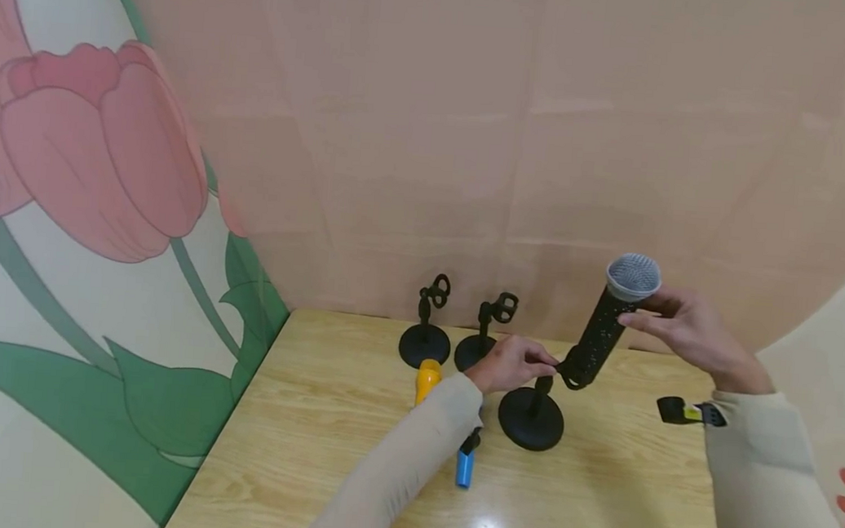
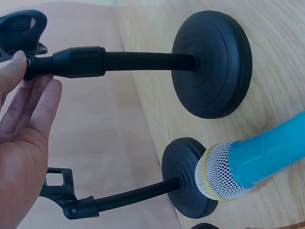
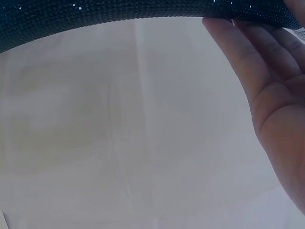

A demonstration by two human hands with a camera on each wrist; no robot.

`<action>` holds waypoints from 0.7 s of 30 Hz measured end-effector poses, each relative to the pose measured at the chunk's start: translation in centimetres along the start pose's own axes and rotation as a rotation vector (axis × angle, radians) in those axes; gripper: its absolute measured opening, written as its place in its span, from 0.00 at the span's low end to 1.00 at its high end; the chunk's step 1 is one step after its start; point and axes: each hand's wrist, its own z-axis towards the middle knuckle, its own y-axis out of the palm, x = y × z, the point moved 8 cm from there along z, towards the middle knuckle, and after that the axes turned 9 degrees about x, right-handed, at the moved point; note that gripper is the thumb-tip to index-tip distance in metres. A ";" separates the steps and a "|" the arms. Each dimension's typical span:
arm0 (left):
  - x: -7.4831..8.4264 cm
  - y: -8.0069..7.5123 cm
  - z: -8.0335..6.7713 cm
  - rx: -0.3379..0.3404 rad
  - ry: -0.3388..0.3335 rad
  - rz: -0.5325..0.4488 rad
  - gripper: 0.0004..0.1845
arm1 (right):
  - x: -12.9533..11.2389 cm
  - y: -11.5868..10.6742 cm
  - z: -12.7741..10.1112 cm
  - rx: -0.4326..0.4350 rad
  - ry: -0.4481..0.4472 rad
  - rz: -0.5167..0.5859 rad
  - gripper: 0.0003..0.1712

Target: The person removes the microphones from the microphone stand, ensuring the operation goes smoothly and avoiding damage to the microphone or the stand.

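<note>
A black, sparkly microphone (image 1: 602,330) with a silver mesh head is tilted above the table, gripped just below the head by my right hand (image 1: 693,328). Its lower end overlaps the clip of a black desktop microphone stand (image 1: 532,419); I cannot tell how far it sits inside. My left hand (image 1: 507,364) pinches this stand at the joint under the clip. In the left wrist view, thumb and fingers of the left hand (image 2: 24,162) meet at that joint, and the round base (image 2: 212,64) lies on the table. The right wrist view shows fingers against the microphone's dark body (image 3: 119,12).
Two more black stands (image 1: 424,346) with clips stand near the back edge of the wooden table (image 1: 338,422). A yellow microphone (image 1: 427,379) and a blue microphone (image 1: 464,469) are partly hidden behind the left arm. A pinkish cloth wall (image 1: 416,149) rises behind.
</note>
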 end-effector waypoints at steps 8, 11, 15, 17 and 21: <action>0.1 -0.1 0.0 0.004 0.001 0.024 0.07 | 0.1 -0.5 0.2 0.007 0.009 -0.019 0.24; 0.1 -0.1 0.0 0.006 0.003 0.028 0.07 | 0.1 -0.6 0.2 0.014 0.018 -0.036 0.24; 0.2 0.0 -0.1 -0.003 0.001 0.013 0.07 | 0.0 -0.8 0.3 0.014 0.013 -0.027 0.24; 0.2 0.0 -0.1 -0.010 0.003 0.006 0.07 | -0.1 -1.0 0.3 0.016 -0.003 -0.013 0.24; 0.2 -0.2 0.0 -0.013 0.013 0.006 0.07 | -0.1 -1.3 0.5 0.026 0.007 -0.016 0.24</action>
